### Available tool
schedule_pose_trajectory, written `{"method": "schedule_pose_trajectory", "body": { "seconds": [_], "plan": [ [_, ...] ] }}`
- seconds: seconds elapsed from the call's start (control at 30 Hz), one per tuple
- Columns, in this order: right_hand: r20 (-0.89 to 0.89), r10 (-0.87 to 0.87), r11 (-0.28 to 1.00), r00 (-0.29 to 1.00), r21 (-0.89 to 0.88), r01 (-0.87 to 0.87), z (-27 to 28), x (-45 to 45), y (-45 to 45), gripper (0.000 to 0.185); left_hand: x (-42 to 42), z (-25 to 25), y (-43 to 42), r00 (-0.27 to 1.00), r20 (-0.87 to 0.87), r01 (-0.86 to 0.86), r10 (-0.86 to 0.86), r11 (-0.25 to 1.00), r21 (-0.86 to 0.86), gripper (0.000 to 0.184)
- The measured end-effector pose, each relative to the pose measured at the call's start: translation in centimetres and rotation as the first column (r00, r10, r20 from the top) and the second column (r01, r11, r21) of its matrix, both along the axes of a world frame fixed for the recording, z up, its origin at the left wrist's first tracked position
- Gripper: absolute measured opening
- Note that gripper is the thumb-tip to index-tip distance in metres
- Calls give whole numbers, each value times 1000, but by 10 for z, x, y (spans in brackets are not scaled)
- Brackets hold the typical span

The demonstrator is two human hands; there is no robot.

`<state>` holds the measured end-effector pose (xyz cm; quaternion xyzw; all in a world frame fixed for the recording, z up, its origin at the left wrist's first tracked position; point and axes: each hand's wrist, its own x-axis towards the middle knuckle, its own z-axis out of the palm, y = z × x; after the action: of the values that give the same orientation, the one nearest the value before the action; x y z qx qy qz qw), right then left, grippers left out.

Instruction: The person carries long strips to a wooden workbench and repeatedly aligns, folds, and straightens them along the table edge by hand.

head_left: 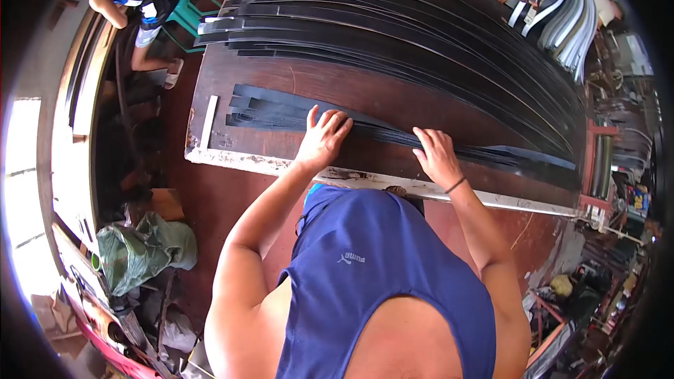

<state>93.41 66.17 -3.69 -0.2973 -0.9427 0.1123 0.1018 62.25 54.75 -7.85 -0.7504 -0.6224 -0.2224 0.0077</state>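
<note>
A bundle of long, thin black strips (263, 111) lies along the near side of the dark table, its ends fanned out at the left. My left hand (324, 139) rests over the bundle left of the middle, fingers bent around its strips. Farther right, my right hand (438, 157) has its fingers and thumb closed at the same bundle, wearing a dark band at the wrist. Between my hands the strips run tightly together. The undersides of both hands' grips are hidden.
Larger rows of black strips (337, 17) cover the table's far side. A pale flat bar (209, 121) lies at the left edge. Pale strips (567, 21) hang at back right. Another person (140, 0) sits near a green chair (188, 17); a green sack (147, 251) stands left.
</note>
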Motion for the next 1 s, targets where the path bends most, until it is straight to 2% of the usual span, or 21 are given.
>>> {"method": "schedule_pose_trajectory", "body": {
  "seconds": [0.03, 0.17, 0.27, 0.4, 0.47, 0.5, 0.6, 0.63, 0.73, 0.77, 0.8, 0.87, 1.0],
  "plan": [
    [-8, -14, 1000, 1000, -1, 14, -5, -8, -3, 47, 1, -1, -2, 1000, 23, -1, 0, 1000, 15, 42],
    [23, -79, 993, 997, 88, 77, -18, -13, -8, 33, 1, 3, -5, 996, 94, -3, 0, 999, 31, 41],
    [57, -123, 985, 991, 127, 115, -14, -19, -14, 32, 4, 2, -9, 990, 143, -4, 6, 1000, -12, 40],
    [16, -132, 991, 991, 34, 131, -12, -21, -11, 31, 8, 4, -7, 988, 154, -31, 29, 999, 10, 36],
    [-3, -146, 989, 989, 9, 146, -5, -22, -8, 34, 7, 7, -5, 994, 110, -21, 23, 1000, -19, 34],
    [6, -139, 990, 990, -6, 139, 1, -23, -7, 36, 6, 11, -3, 991, 137, 2, 11, 996, -93, 36],
    [30, -159, 987, 987, -15, 159, 6, -27, -13, 45, 8, 24, 1, 996, 83, -26, 33, 996, -83, 37],
    [34, -170, 985, 985, -6, 171, 7, -31, -12, 49, 9, 22, 1, 998, 57, -25, 34, 987, -156, 42],
    [-106, -77, 990, 991, -122, 64, 13, -45, -8, 57, 12, 21, -7, 999, -23, -43, 40, 989, -143, 47],
    [-113, 1, 990, 994, -137, -16, 12, -48, -6, 58, 15, 18, -12, 999, 7, -39, 40, 992, -117, 49],
    [-88, 53, 990, 995, -125, -64, 6, -51, -5, 56, 17, 14, -16, 998, 37, -37, 41, 995, -90, 50],
    [17, 41, 999, 999, 11, -42, 0, -53, -8, 60, 23, 10, -27, 997, 73, -23, 27, 998, -61, 52],
    [91, -46, 998, 995, 41, 43, 0, -59, -11, 66, 36, 9, -34, 994, 80, -61, 70, 992, -109, 54]
  ]
}}
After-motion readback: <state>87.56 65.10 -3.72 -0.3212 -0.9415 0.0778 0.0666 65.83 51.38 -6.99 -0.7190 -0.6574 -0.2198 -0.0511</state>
